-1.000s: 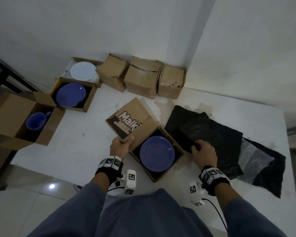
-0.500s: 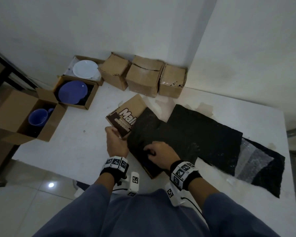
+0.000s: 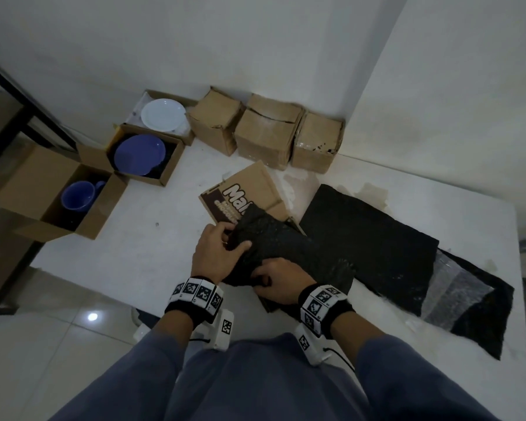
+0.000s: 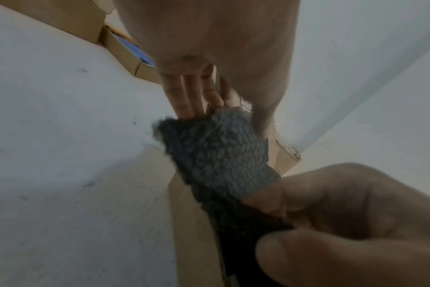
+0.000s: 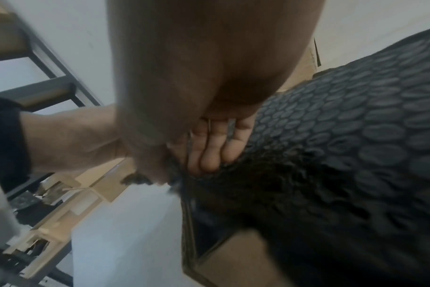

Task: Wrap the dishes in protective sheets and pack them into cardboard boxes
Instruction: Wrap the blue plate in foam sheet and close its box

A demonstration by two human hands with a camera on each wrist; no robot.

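Spanning both hands' [image 3: 217,253] grip, black sheet [image 3: 274,238].

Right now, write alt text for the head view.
Both hands, left hand and right hand, grip a black bubble-wrap sheet over an open cardboard box on a white table; more boxes line the wall.

A black bubble sheet [image 5: 344,136] is gripped at its edge by curled fingers [image 5: 216,147], above a cardboard box [image 5: 233,258].
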